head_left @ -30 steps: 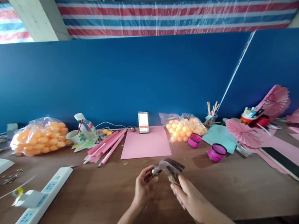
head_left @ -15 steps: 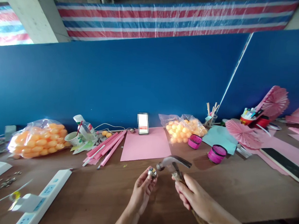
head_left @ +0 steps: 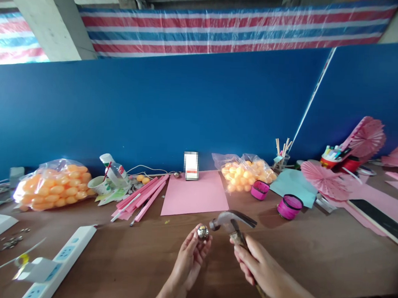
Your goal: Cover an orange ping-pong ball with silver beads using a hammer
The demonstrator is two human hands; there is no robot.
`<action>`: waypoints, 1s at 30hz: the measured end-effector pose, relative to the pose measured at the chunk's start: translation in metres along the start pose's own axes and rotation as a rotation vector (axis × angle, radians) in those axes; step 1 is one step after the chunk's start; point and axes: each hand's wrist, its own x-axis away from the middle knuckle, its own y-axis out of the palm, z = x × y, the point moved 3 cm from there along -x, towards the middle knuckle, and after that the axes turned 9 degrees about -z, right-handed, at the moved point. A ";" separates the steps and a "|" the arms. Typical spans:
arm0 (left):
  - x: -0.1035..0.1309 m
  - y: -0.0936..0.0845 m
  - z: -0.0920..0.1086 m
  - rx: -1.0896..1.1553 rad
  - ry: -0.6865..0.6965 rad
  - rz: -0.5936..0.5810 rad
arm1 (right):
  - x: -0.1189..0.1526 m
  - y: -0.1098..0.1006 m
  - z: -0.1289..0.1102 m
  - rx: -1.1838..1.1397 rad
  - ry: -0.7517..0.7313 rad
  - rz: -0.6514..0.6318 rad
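Observation:
A shiny metal ball [head_left: 203, 232] rests in the fingers of my left hand [head_left: 190, 255], raised over the front of the table. My right hand [head_left: 258, 261] is wrapped round the wooden handle of a claw hammer [head_left: 233, 219]. The hammer's striking face points left, a short gap from the ball, and its claw points right. My right fingers hide part of the handle.
Pink paper [head_left: 196, 202] lies behind my hands. Bags of orange balls [head_left: 55, 188] stand at both sides, with pink paper strips [head_left: 143, 197] between. At right are two magenta mesh rings [head_left: 290, 207] and a phone [head_left: 378, 220]; at left, a power strip [head_left: 70, 251].
My left hand has turned the metal ball slightly and the fingers have opened a little beneath it. The hammer stays almost where it was. The whole view has shifted slightly.

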 end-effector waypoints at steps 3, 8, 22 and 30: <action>0.001 0.004 -0.002 0.019 -0.021 -0.021 | 0.000 0.001 0.001 0.038 0.019 0.003; 0.002 0.004 -0.004 0.018 0.006 0.081 | 0.003 0.003 -0.003 0.058 0.003 -0.015; -0.001 0.013 -0.005 -0.026 0.000 0.023 | 0.001 0.002 0.000 0.063 0.005 0.019; 0.002 0.011 -0.002 -0.144 0.094 0.077 | 0.000 0.001 0.003 0.036 0.027 0.032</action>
